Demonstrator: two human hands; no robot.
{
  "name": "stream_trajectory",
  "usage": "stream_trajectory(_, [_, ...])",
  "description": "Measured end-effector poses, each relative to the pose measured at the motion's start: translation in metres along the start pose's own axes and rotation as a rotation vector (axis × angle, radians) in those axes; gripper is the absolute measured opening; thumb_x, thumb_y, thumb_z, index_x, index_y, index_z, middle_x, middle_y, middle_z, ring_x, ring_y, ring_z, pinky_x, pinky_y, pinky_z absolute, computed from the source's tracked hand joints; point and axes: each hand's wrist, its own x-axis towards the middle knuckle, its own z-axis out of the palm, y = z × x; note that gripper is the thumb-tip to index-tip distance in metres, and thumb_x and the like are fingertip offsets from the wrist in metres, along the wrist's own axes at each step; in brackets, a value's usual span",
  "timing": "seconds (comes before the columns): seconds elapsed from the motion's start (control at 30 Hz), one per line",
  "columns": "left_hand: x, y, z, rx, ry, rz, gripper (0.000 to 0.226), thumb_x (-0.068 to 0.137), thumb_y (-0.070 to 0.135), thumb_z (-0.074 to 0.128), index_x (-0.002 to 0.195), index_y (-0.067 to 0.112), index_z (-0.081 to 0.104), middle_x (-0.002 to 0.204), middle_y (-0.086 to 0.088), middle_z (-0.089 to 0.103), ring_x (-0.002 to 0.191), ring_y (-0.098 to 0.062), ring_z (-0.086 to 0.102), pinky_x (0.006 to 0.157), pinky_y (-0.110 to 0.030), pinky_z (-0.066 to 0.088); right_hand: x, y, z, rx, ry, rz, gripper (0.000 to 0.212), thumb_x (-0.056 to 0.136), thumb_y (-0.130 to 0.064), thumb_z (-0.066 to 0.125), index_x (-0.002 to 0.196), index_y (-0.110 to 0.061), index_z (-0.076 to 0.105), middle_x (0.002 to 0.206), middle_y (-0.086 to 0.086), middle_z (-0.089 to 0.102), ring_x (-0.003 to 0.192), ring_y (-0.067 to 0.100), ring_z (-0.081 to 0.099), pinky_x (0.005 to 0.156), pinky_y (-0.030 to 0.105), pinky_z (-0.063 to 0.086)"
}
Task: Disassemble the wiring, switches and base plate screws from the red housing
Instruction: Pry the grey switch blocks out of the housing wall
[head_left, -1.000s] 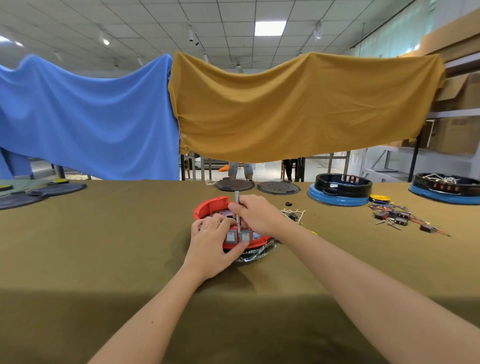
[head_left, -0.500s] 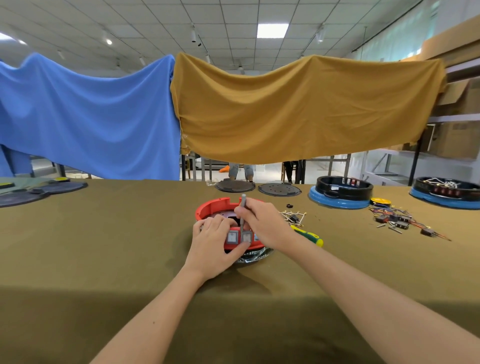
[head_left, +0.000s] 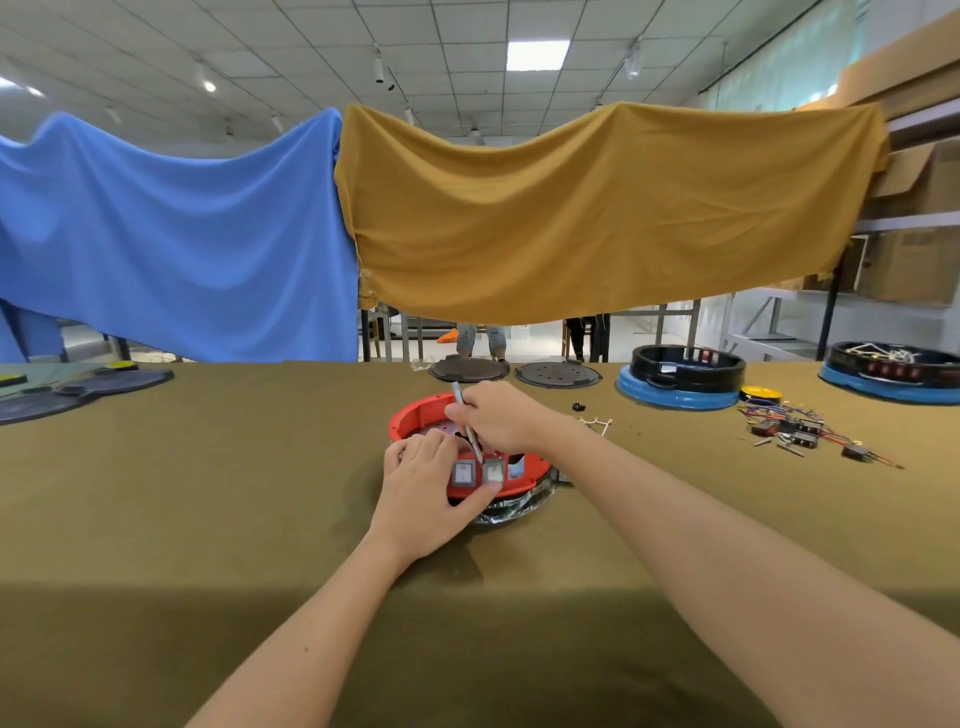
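2 switches (head_left: 478, 474) sit in the red housing (head_left: 421, 415) wall, so removal remains. Right hand (head_left: 501, 415) grips a thin tool (head_left: 467, 421) above them; left hand (head_left: 431, 486) clasps the housing.

Blue cloth (head_left: 171, 234); ochre cloth (head_left: 597, 208); ceiling panel light (head_left: 537, 54).

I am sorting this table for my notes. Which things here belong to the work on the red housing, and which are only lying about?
In the job:
red housing
two grey switches in its wall
thin metal tool, held by right hand
left hand, steadying the housing

Lying about:
two black-and-blue housings
loose wires and switches
dark round plates
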Motion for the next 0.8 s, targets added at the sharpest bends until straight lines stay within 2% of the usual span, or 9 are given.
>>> stream_trajectory(0.1, [-0.001, -0.001, 0.001, -0.027, 0.017, -0.002, 0.048, 0.085, 0.071, 0.046, 0.103, 0.027, 0.055, 0.096, 0.017, 0.044, 0.094, -0.006, 0.044, 0.099, -0.028, 0.025, -0.014, 0.007, 0.006, 0.06, 0.125, -0.026, 0.038, 0.105, -0.034, 0.044, 0.072, -0.017, 0.049, 0.065, -0.001, 0.053, 0.055, 0.013, 0.047, 0.055, 0.028, 0.039])
stream_trajectory(0.17, [-0.001, 0.0, 0.001, -0.037, 0.024, -0.002, 0.046, 0.085, 0.07, 0.047, 0.104, 0.029, 0.055, 0.097, 0.019, 0.044, 0.095, -0.005, 0.044, 0.098, -0.027, 0.023, -0.029, 0.016, 0.015, 0.144, 0.215, -0.052, 0.032, 0.106, -0.033, 0.044, 0.078, -0.019, 0.053, 0.071, -0.001, 0.058, 0.063, 0.014, 0.054, 0.062, 0.03, 0.046])
stream_trajectory(0.27, [-0.001, 0.001, 0.001, -0.034, 0.03, 0.002, 0.042, 0.086, 0.069, 0.048, 0.1, 0.029, 0.054, 0.097, 0.018, 0.045, 0.094, -0.007, 0.045, 0.097, -0.028, 0.025, -0.038, 0.021, 0.023, 0.138, 0.269, -0.089, 0.028, 0.106, -0.032, 0.044, 0.086, -0.018, 0.056, 0.075, -0.006, 0.059, 0.068, 0.009, 0.057, 0.067, 0.028, 0.05])
stream_trajectory(0.33, [-0.001, 0.001, 0.001, -0.028, 0.029, 0.003, 0.042, 0.086, 0.069, 0.048, 0.1, 0.029, 0.053, 0.097, 0.017, 0.045, 0.093, -0.006, 0.044, 0.097, -0.028, 0.025, -0.033, 0.016, 0.02, 0.071, 0.249, -0.088, 0.029, 0.106, -0.033, 0.043, 0.081, -0.022, 0.052, 0.073, -0.008, 0.056, 0.065, 0.006, 0.053, 0.062, 0.024, 0.044])
stream_trajectory(0.43, [-0.001, -0.001, 0.001, -0.023, 0.019, 0.008, 0.046, 0.085, 0.07, 0.048, 0.103, 0.027, 0.054, 0.097, 0.017, 0.044, 0.093, -0.007, 0.044, 0.098, -0.029, 0.025, -0.021, 0.007, 0.007, 0.03, 0.156, -0.035, 0.035, 0.106, -0.034, 0.043, 0.073, -0.021, 0.049, 0.07, -0.002, 0.056, 0.062, 0.013, 0.051, 0.057, 0.028, 0.04])
stream_trajectory(0.53, [-0.001, -0.002, 0.002, -0.006, 0.014, 0.011, 0.049, 0.085, 0.071, 0.046, 0.101, 0.025, 0.054, 0.097, 0.014, 0.047, 0.092, -0.009, 0.046, 0.098, -0.031, 0.027, -0.011, 0.0, 0.0, -0.1, 0.049, -0.02, 0.036, 0.106, -0.032, 0.04, 0.084, -0.009, 0.057, 0.08, 0.007, 0.06, 0.074, 0.022, 0.056, 0.069, 0.035, 0.046])
stream_trajectory(0.63, [-0.001, -0.002, 0.002, 0.018, -0.002, 0.004, 0.052, 0.086, 0.072, 0.044, 0.1, 0.023, 0.053, 0.096, 0.012, 0.048, 0.093, -0.01, 0.046, 0.1, -0.033, 0.029, -0.003, -0.007, -0.002, -0.191, 0.002, 0.005, 0.035, 0.106, -0.033, 0.04, 0.088, -0.008, 0.057, 0.084, 0.009, 0.059, 0.079, 0.024, 0.056, 0.074, 0.036, 0.045])
stream_trajectory(0.7, [-0.001, -0.003, 0.003, 0.021, -0.006, 0.002, 0.053, 0.086, 0.073, 0.043, 0.1, 0.023, 0.054, 0.096, 0.012, 0.048, 0.093, -0.011, 0.046, 0.101, -0.033, 0.03, -0.002, -0.008, -0.002, -0.179, -0.006, 0.011, 0.036, 0.105, -0.034, 0.041, 0.08, -0.011, 0.054, 0.076, 0.005, 0.056, 0.071, 0.021, 0.053, 0.069, 0.035, 0.044])
stream_trajectory(0.8, [0.0, -0.003, 0.003, 0.008, -0.003, 0.0, 0.049, 0.086, 0.072, 0.045, 0.102, 0.026, 0.053, 0.097, 0.013, 0.048, 0.094, -0.009, 0.046, 0.101, -0.032, 0.028, -0.01, 0.001, 0.002, -0.009, 0.063, -0.011, 0.038, 0.105, -0.033, 0.045, 0.073, -0.013, 0.051, 0.068, 0.002, 0.054, 0.059, 0.016, 0.048, 0.059, 0.032, 0.041])
